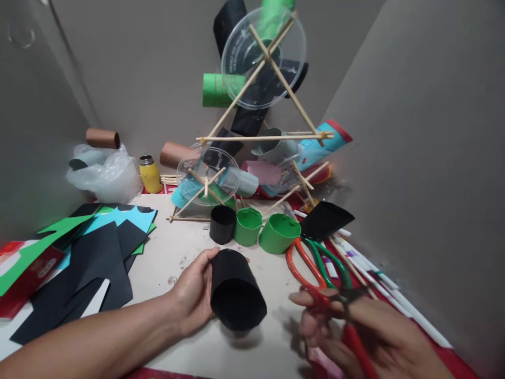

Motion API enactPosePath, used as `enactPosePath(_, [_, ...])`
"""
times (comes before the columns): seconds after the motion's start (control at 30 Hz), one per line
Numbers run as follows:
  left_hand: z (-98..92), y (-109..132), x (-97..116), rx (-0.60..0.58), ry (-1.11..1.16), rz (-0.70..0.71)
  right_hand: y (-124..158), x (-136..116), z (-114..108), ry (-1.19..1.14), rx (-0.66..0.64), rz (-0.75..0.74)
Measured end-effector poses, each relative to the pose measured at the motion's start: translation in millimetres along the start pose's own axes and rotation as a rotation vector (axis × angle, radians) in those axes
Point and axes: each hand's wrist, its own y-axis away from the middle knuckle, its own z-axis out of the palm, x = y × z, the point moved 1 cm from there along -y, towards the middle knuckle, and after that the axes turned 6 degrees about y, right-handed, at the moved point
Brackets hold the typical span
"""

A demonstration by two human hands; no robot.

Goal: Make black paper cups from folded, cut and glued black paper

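My left hand (191,297) is closed round a black paper tube (234,273), whose open end tilts down toward me. At the right, my right hand (379,329) grips red-handled scissors (358,350); the hand and blades are blurred by motion. Just beyond the tube stand a small black paper cup (222,225) and two green paper cups (248,227) (279,232) in a row. Scissors with orange handles (292,261) and scissors with green handles (340,259) lie near my right hand. A flattened black tube (325,220) rests behind them.
A stick frame (236,97) carries a clear plastic disc (294,39) with black and green tubes. Cut paper sheets (98,252) lie left, near a yellow bottle (150,176) and plastic bag (118,176). White rods (410,310) line the right edge. Grey walls (434,158) enclose the table.
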Motion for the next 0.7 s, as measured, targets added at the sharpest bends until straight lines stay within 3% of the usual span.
enactPosePath(0.23, [20.1, 10, -1, 0.198, -0.022, -0.075, -14, 4, 8, 0.133, -0.227, 0.095])
enactPosePath(0.37, [24.1, 11, -3, 0.145, -0.016, -0.164, -14, 6, 6, 0.197, -0.283, 0.123])
enactPosePath(0.53, [13.0, 11, -6, 0.023, -0.111, -0.217, -15, 2, 3, 0.22, -0.315, 0.131])
enactPosePath(0.7, [7.1, 12, -5, 0.011, -0.117, -0.233, -16, 0, 2, 0.239, -0.333, 0.119])
